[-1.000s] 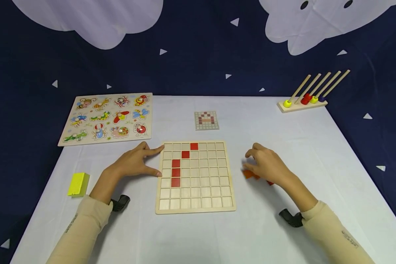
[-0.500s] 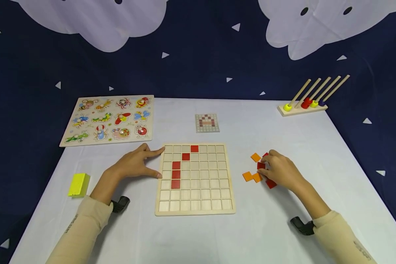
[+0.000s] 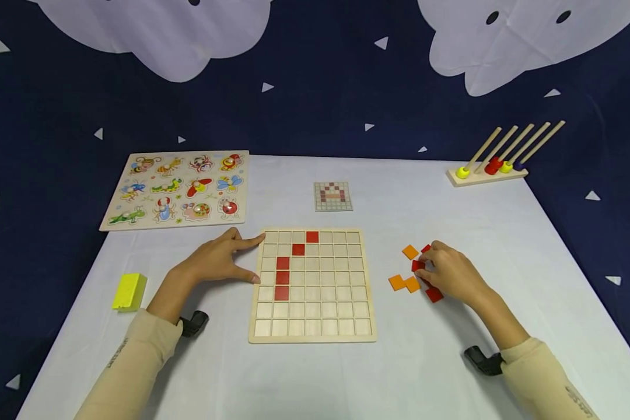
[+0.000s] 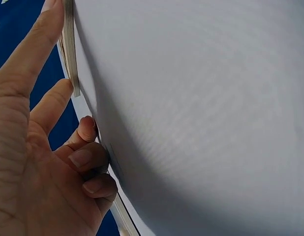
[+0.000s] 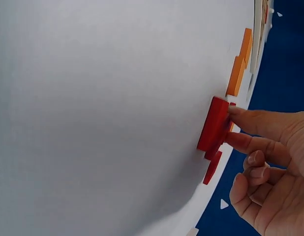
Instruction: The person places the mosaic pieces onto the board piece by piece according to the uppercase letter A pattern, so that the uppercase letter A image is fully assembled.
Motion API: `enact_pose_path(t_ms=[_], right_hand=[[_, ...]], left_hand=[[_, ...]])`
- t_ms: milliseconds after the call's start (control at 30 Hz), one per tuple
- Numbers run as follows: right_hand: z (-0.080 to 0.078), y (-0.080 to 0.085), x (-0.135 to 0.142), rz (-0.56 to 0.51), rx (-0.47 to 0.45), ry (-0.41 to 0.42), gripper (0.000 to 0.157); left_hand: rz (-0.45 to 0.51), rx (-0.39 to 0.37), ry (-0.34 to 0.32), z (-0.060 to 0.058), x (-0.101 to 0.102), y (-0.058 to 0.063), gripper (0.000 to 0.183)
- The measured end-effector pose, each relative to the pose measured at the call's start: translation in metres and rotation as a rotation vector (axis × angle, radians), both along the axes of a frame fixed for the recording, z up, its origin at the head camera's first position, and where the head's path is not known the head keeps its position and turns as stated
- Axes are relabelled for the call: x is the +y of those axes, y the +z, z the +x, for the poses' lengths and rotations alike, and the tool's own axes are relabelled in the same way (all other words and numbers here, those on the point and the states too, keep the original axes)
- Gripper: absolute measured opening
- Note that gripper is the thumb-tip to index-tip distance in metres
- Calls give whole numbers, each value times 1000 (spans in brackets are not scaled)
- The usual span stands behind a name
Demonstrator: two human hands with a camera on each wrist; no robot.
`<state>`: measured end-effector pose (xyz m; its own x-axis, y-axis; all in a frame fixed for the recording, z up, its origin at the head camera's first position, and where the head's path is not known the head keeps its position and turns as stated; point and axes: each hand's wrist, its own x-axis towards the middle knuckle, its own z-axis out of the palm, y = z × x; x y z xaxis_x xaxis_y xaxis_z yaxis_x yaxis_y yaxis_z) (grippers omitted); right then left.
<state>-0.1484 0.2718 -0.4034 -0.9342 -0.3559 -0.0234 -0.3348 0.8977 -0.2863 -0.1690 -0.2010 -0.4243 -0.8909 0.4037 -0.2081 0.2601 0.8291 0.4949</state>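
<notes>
A wooden grid board [image 3: 338, 330] lies in the middle of the table, with several red tiles [image 3: 282, 277] in its cells. My left hand [image 3: 215, 260] rests at its left edge; the thumb and index finger are spread and touch the rim. In the left wrist view, the other fingers of that hand are curled beside the board's edge. To the right of the board, my right hand [image 3: 454, 274] pinches a red tile [image 3: 418, 266] between thumb and index finger. Other red tiles [image 3: 434, 294] lie under and around this hand, partly hidden. Orange tiles [image 3: 396, 283] lie just left of them.
A small pattern card [image 3: 333, 204] lies behind the board. An insect peg puzzle [image 3: 210, 198] is at the back left, and a yellow block [image 3: 129, 292] stands near the left forearm. A bead stand [image 3: 488, 177] with upright pegs occupies the back right corner.
My right hand has moved right, from over the orange tiles to the red ones, leaving the orange tiles exposed. It stays there over the last half second. My left hand keeps its place.
</notes>
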Motion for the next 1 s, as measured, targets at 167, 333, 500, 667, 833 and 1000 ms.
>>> enact_pose_path(t_ms=[167,333,500,667,833,1000], right_hand=[[-1,0,3,-7,-1,36,20],[-4,-3,8,-9,-4,68,22],[-6,-2,9,-14,-13,96,23],[-6,2,3,-26,10,128,21],[-11,8,-12,-37,-6,143,20],[-15,10,-29,-36,-18,174,21]], left_hand=[[-2,-3,6,1,1,1,100],[-5,-2,9,0,1,2,101],[-5,-10,7,0,0,1,101],[-8,-13,3,-1,1,1,102],[-11,-11,4,-1,0,0,101],[-11,-10,2,0,1,0,101]])
